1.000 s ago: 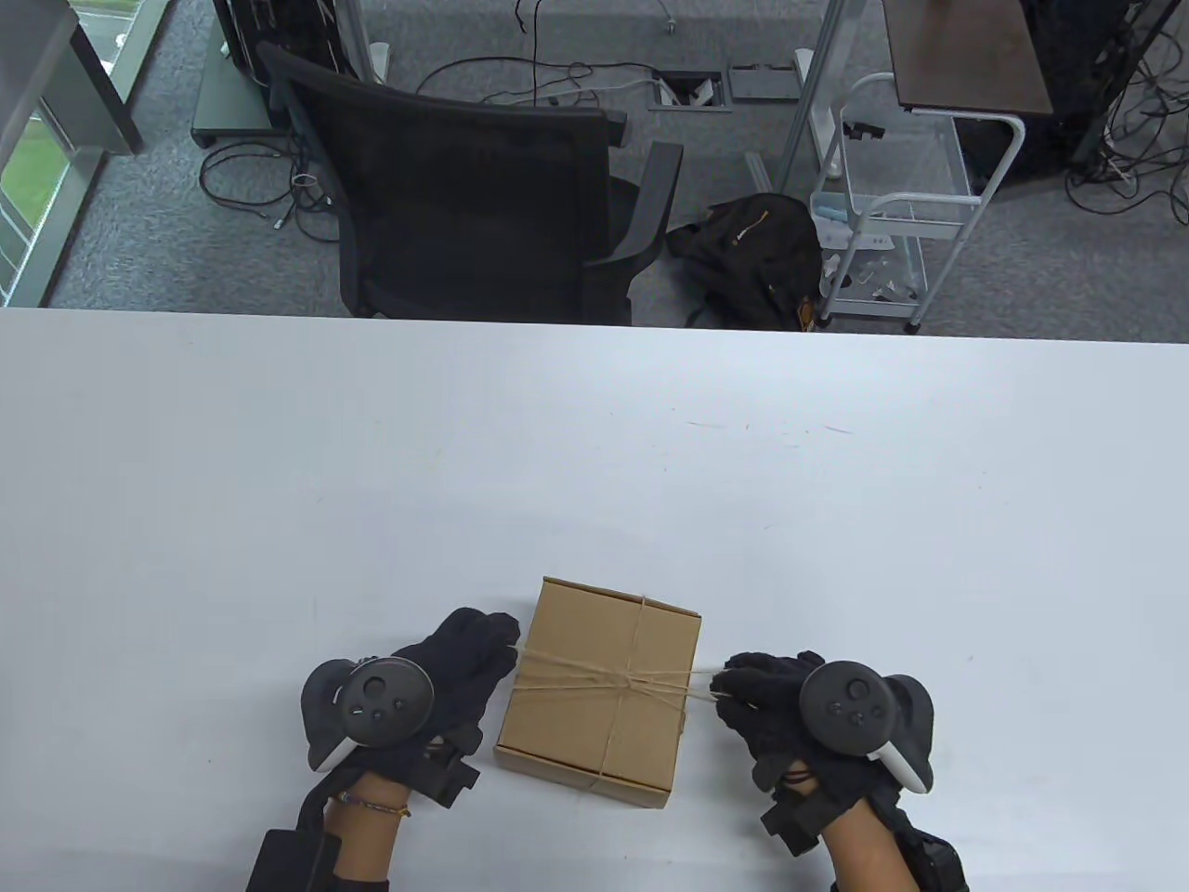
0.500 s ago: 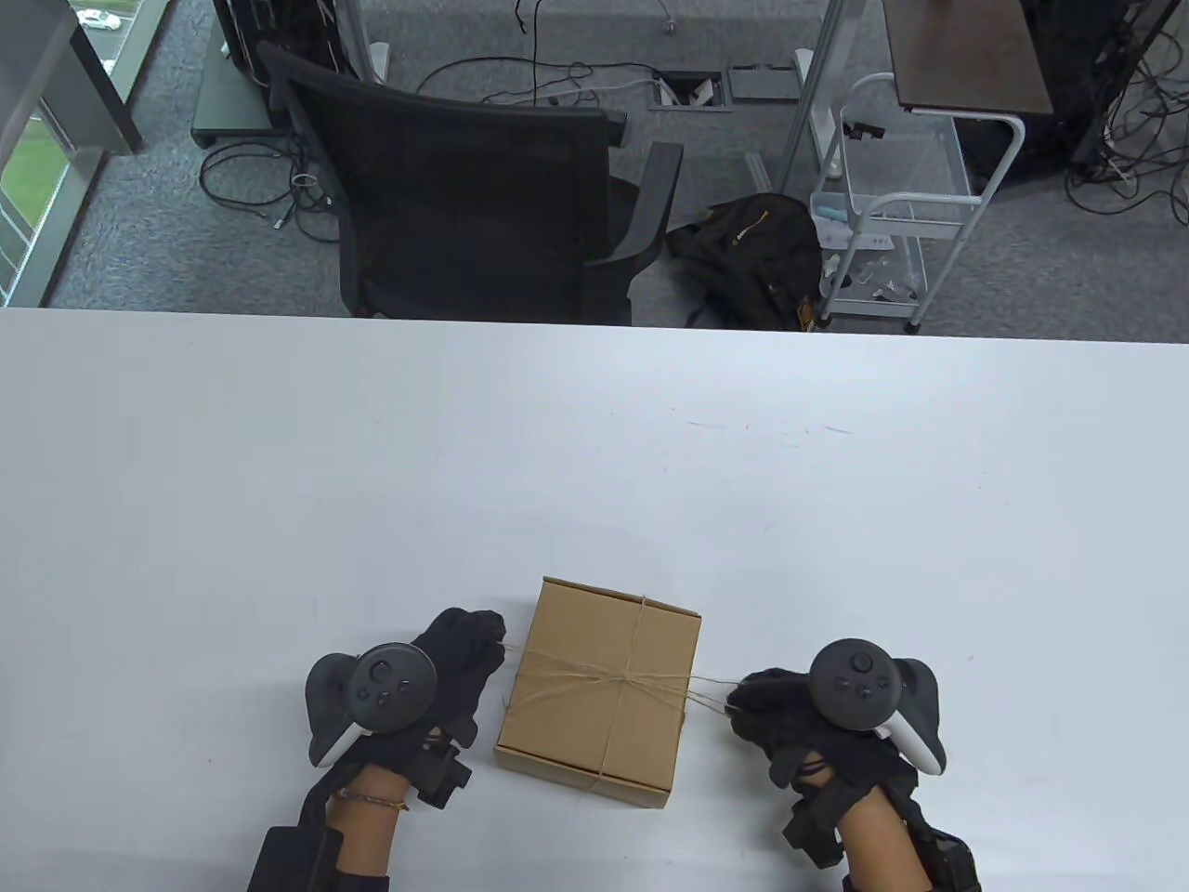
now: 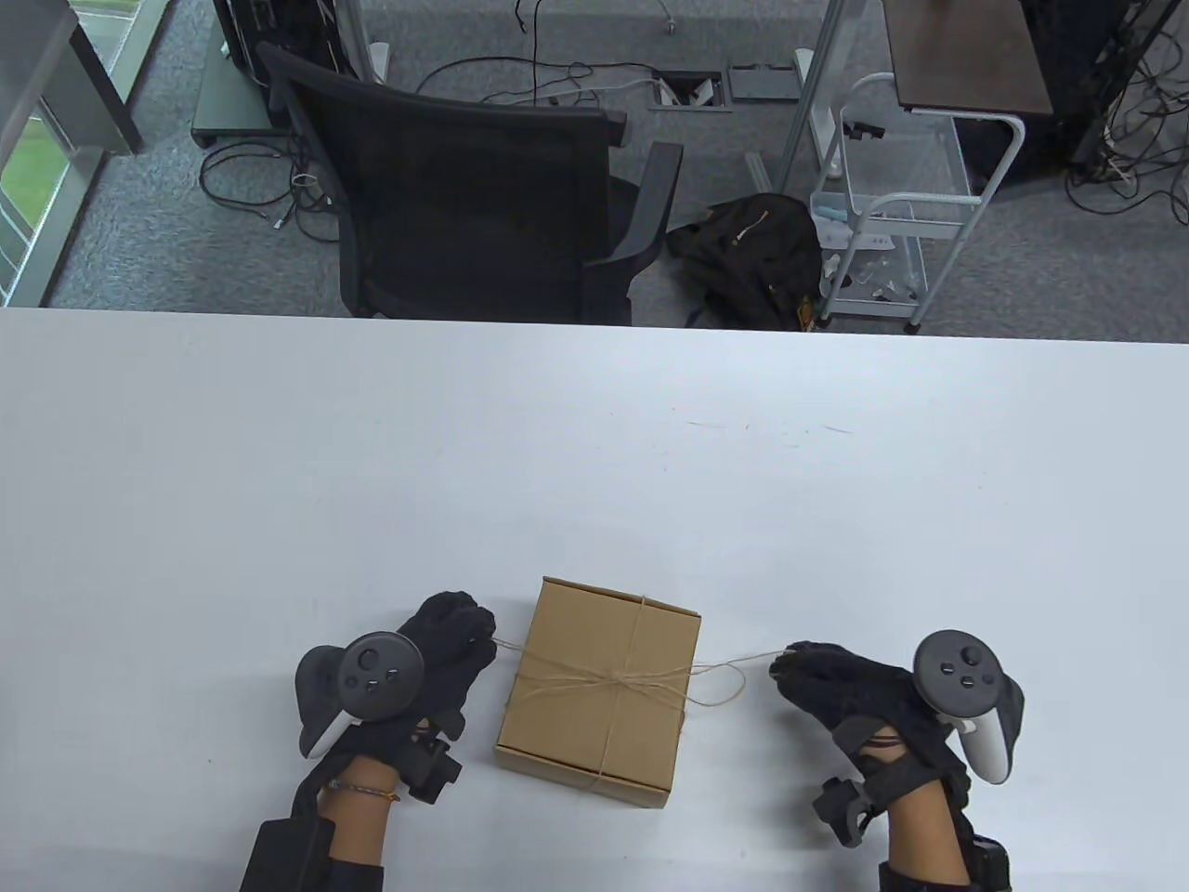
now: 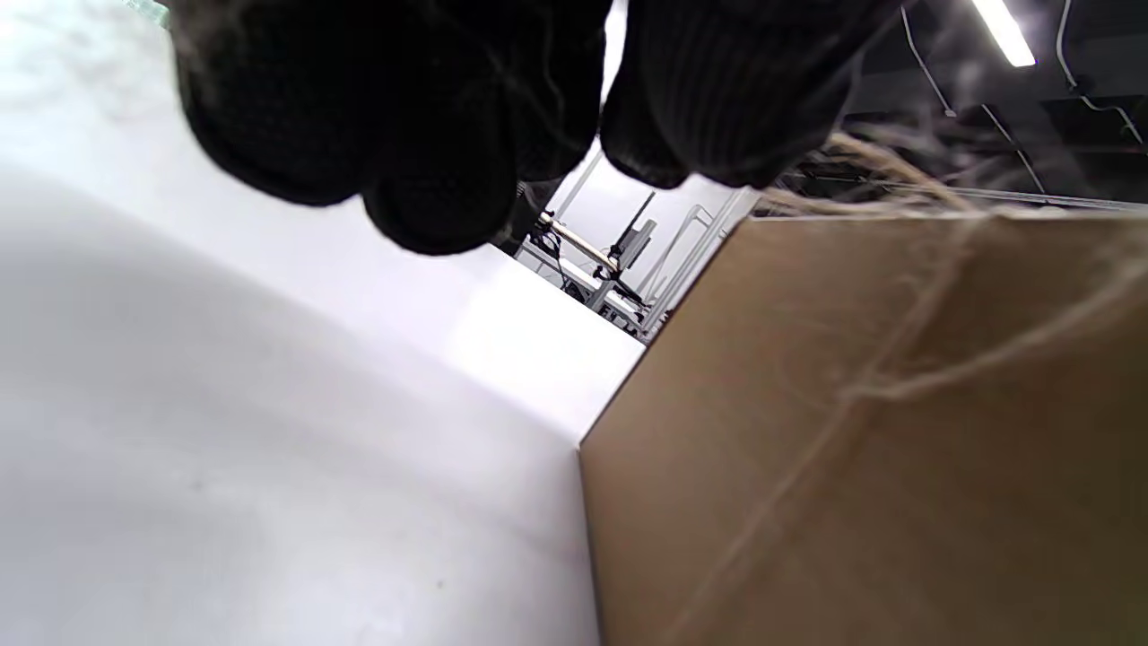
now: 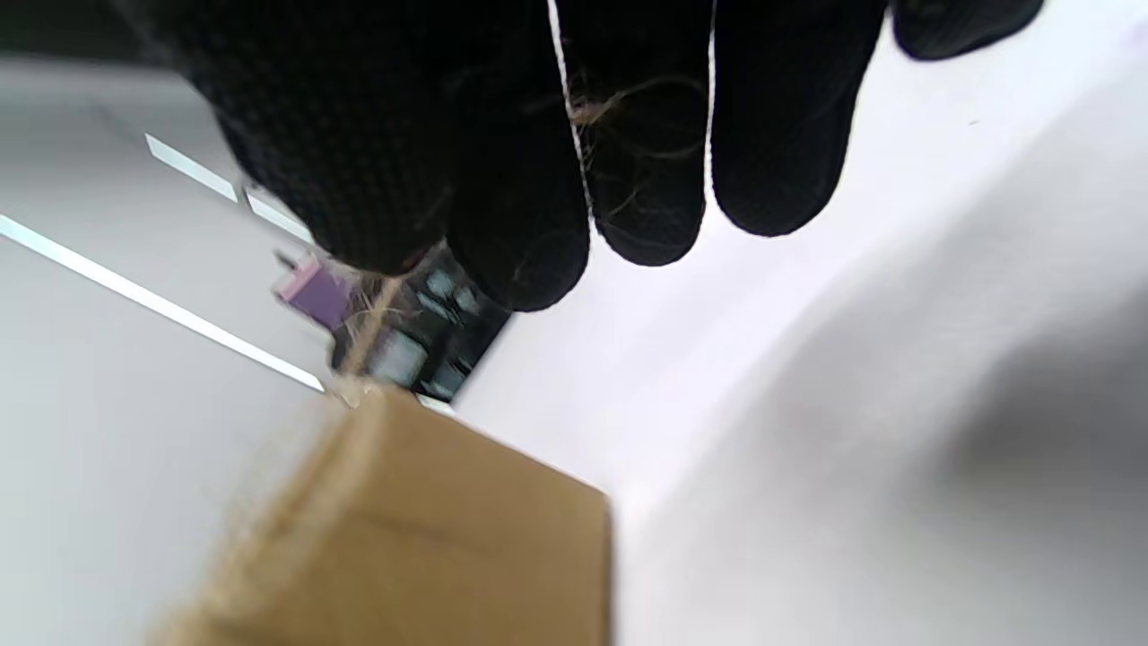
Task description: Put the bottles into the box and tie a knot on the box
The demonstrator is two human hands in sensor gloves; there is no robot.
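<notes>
Item 1, left hand (image 3: pixel 437 650): gloved, tracker on its back, resting on the worktop (image 3: pixel 594 465) just beside the box's left side. Grip: fingertips curled and pinching one end of the twine (image 3: pixel 604 680), which runs taut from the fingertips to the box's top. The left wrist view adds the curled fingers (image 4: pixel 430 135) from below and frayed twine (image 4: pixel 897 377) crossing the cardboard wall (image 4: pixel 852 449); the pinch point itself is hidden there.

Item 2, box: closed brown cardboard, standing on the worktop near its front edge, between the two hands. Twine crosses the lid both ways and meets in a knot (image 3: pixel 639 683) near the lid's centre. Bottles are not visible; the flaps are shut. Only the table view shows the knot.

Item 3, right hand (image 3: pixel 864 692): gloved, tracker tilted outward, apart from the box's right side. Grip: fingertips drawn together on the other twine end, which sags in a slack loop by the box's right edge. The right wrist view, blurred, shows the fingers (image 5: pixel 646 179) with loose fibres clinging to them and a strand leading down to the box's corner (image 5: pixel 395 538).

Item 4, beyond the worktop, table view only: black office chair (image 3: pixel 464 186), dark backpack (image 3: pixel 752 251) on the floor, white wire trolley (image 3: pixel 892 214).
</notes>
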